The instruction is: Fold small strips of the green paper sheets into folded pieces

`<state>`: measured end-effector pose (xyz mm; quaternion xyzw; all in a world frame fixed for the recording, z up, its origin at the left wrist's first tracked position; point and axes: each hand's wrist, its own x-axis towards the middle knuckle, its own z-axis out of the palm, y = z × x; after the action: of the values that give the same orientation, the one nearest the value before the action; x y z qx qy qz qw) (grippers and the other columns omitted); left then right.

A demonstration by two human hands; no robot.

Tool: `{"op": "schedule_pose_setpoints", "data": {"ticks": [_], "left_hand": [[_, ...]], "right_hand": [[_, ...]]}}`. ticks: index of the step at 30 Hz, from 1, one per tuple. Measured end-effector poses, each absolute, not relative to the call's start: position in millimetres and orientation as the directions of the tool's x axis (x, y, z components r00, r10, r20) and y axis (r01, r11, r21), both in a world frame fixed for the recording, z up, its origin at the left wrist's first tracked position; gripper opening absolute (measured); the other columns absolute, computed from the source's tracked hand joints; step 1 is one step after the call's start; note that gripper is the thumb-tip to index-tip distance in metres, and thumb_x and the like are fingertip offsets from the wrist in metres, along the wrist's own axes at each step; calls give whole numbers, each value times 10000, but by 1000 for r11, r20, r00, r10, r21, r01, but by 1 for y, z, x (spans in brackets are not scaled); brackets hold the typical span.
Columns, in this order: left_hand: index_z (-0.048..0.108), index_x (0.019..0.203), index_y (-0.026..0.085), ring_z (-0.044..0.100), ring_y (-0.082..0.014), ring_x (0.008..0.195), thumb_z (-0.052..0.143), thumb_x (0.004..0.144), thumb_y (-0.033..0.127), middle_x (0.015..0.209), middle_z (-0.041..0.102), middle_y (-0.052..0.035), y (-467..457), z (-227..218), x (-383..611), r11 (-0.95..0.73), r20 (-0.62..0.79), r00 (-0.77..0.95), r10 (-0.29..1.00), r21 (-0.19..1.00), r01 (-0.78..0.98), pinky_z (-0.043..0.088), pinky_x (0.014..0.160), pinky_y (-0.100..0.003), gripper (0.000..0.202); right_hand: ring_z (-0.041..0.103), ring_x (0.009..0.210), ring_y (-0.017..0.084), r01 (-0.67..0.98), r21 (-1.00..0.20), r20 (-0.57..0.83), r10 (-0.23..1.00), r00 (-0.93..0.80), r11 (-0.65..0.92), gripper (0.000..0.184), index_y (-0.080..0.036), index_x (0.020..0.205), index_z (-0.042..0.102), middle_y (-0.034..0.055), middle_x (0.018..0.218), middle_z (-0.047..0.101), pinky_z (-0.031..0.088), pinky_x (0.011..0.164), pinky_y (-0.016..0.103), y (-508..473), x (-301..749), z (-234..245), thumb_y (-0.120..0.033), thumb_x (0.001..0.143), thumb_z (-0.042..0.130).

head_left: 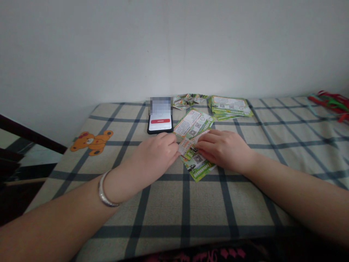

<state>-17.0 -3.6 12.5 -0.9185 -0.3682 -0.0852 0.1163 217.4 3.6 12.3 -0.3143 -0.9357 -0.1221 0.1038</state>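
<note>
A green and white printed leaflet lies partly folded on the checked cloth in front of me. My left hand, with a silver bangle on its wrist, has its fingers curled and pinches the leaflet's left edge. My right hand lies over the leaflet's lower right part, fingers together, pressing and gripping the folded flap. A black phone with a lit screen and a red bar lies just beyond my left hand.
A stack of flat leaflets and a heap of small folded ones lie by the wall. Red and green strips are at the far right. An orange bear print marks the cloth's left side, near its edge.
</note>
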Motion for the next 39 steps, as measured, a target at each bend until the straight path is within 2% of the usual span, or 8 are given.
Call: {"op": "schedule_pose_setpoints", "data": {"ticks": [8, 14, 18, 24, 31, 39], "left_hand": [[652, 777, 133, 590, -220, 764, 524, 905, 186, 805, 615, -70, -2, 11, -17, -703, 249, 731, 636, -204, 681, 489, 622, -345, 189], [623, 769, 148, 583, -229, 776, 548, 890, 181, 807, 601, -65, -2, 10, -18, -707, 263, 761, 593, -282, 649, 470, 600, -343, 147], [608, 782, 154, 583, -232, 758, 548, 892, 180, 801, 599, -56, -1, 9, -18, -704, 278, 761, 587, -289, 649, 456, 569, -348, 128], [593, 777, 154, 582, -231, 735, 535, 890, 175, 785, 599, -52, -2, 9, -16, -685, 307, 744, 594, -292, 668, 440, 557, -350, 129], [593, 767, 151, 574, -215, 755, 483, 922, 205, 775, 606, -56, -4, 10, -14, -692, 341, 717, 608, -216, 689, 437, 603, -332, 198], [598, 778, 148, 562, -216, 821, 520, 906, 221, 812, 618, -58, -2, 9, -14, -719, 350, 708, 613, -123, 684, 465, 687, -341, 167]], "right_hand": [[605, 921, 192, 582, 93, 309, 532, -788, 808, 227, -170, 1032, 690, 74, 991, 700, 446, 739, 306, 5, 214, 8, -264, 951, 500], [591, 868, 186, 584, 127, 322, 524, -789, 802, 227, -170, 984, 697, 66, 940, 696, 416, 698, 304, 6, 214, 7, -275, 953, 498], [584, 834, 184, 589, 164, 310, 525, -793, 792, 239, -175, 907, 696, 46, 888, 687, 383, 665, 306, 6, 213, 8, -273, 956, 484], [563, 790, 167, 610, 142, 310, 551, -775, 779, 179, -178, 851, 675, 31, 843, 664, 359, 664, 302, 5, 212, 8, -244, 920, 524], [555, 780, 167, 625, 110, 328, 565, -757, 773, 167, -186, 829, 641, 21, 817, 641, 352, 657, 301, 7, 211, 6, -249, 910, 509], [563, 765, 176, 634, 20, 366, 585, -724, 773, 144, -184, 773, 639, 28, 777, 638, 376, 658, 302, 4, 210, 7, -226, 855, 528]]}}
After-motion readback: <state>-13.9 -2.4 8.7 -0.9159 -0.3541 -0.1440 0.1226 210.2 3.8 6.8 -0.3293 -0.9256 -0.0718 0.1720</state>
